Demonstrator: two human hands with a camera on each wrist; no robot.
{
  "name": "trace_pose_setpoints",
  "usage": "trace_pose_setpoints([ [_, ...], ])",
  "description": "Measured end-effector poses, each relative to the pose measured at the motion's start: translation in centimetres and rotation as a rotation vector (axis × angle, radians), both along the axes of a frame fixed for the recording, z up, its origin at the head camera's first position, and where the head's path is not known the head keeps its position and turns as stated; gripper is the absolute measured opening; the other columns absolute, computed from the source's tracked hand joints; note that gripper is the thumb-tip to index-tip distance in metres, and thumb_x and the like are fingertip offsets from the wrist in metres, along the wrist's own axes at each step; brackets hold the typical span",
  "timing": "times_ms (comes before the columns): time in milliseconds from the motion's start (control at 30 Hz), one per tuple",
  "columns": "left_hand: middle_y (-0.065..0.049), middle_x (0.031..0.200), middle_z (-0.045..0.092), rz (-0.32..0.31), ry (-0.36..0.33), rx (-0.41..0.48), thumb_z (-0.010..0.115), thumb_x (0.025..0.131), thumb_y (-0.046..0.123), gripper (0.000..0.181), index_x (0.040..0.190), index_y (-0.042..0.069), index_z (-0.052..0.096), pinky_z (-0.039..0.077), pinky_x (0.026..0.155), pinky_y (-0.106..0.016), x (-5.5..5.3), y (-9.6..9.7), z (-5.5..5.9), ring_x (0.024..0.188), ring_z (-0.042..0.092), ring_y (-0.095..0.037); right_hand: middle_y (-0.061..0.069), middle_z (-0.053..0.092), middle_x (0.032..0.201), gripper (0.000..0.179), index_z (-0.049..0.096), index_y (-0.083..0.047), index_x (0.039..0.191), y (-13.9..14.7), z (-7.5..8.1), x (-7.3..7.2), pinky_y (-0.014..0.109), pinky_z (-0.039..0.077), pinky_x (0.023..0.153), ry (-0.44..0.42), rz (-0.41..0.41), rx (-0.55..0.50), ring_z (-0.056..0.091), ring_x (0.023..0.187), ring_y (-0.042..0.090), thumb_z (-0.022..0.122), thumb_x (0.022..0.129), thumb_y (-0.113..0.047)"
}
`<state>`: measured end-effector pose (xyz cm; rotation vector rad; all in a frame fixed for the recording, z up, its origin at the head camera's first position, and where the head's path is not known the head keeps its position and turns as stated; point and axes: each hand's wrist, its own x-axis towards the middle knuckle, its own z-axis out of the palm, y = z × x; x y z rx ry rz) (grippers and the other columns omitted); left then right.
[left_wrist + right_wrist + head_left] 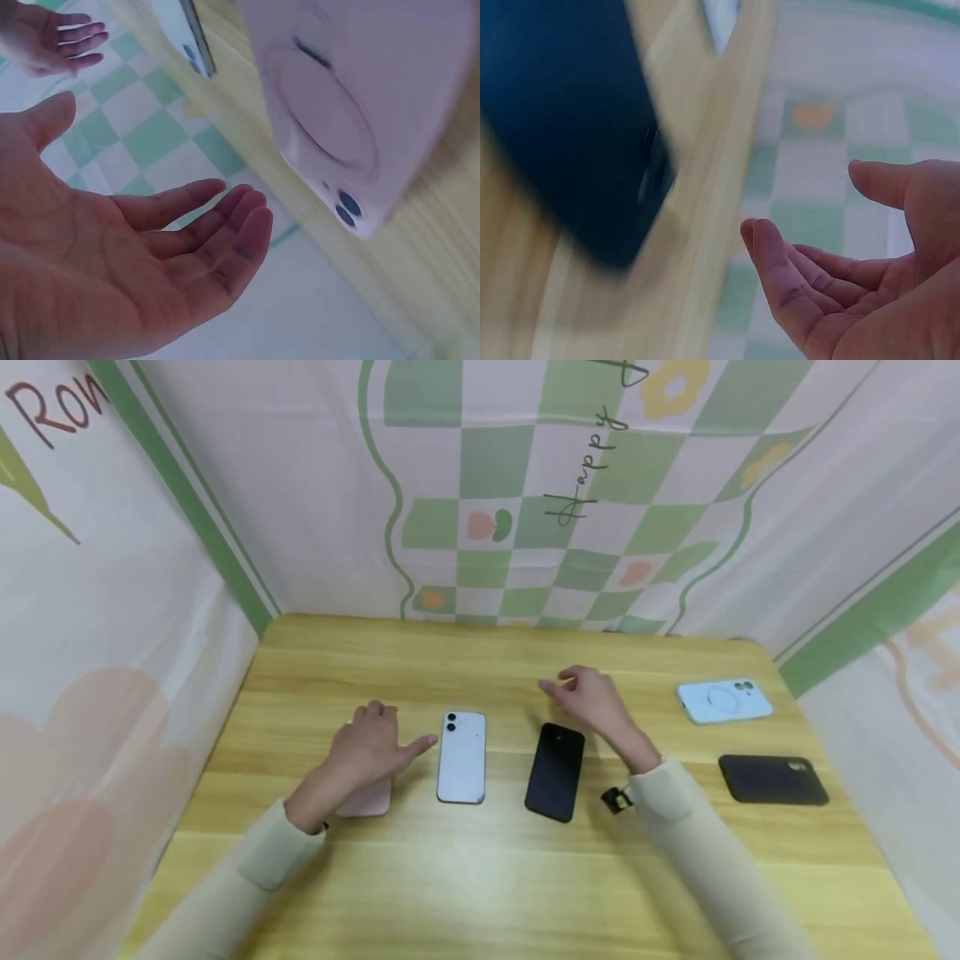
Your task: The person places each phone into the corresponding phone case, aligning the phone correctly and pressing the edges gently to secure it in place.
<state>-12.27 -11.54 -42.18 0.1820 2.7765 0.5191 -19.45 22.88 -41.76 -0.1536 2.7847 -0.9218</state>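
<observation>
My left hand (367,745) is over a pink phone case (369,800), which it partly hides in the head view. Its fingers are loosely bent, the thumb points out to the right, and nothing is held. In the left wrist view, the pink case (409,82) shows a ring and two camera circles. A white phone (462,760) lies camera side up just right of that thumb. Further right lies a black phone (555,774), slightly slanted. Past its top right corner hovers my right hand (591,700), fingers loosely bent around nothing; the black phone (562,120) looks blurred in the right wrist view.
On the right of the wooden table (465,885) lie a light blue phone case (697,703) with a ring and, nearer, a dark phone case (765,780). Printed cloth (322,485) hangs behind the table and along both sides.
</observation>
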Motion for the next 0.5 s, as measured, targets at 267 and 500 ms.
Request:
trace_pose_setpoints([
  [267, -0.033, 0.151, 0.048, -0.033, -0.017, 0.059, 0.056, 0.097, 0.074, 0.102, 0.149, -0.013, 0.047, 0.059, 0.095, -0.056, 0.4, 2.4, 0.0, 0.135, 0.051, -0.046, 0.042, 0.060, 0.132, 0.090, 0.042, 0.022, 0.146, 9.0, -0.4, -1.3, 0.066, 0.055, 0.099, -0.036, -0.102, 0.214, 0.065, 0.116, 0.054, 0.048, 0.108, -0.059],
  [500, -0.030, 0.134, 0.058, -0.042, 0.037, 0.024, 0.059, 0.094, 0.077, 0.099, 0.136, -0.013, 0.059, 0.057, 0.093, -0.054, 0.5, 4.1, -0.8, 0.118, 0.059, -0.042, 0.027, 0.062, 0.075, 0.076, 0.061, 0.015, 0.088, 17.1, -0.9, -2.5, 0.041, 0.052, 0.053, -0.022, -0.201, 0.349, 0.053, 0.056, 0.026, 0.049, 0.106, -0.058],
])
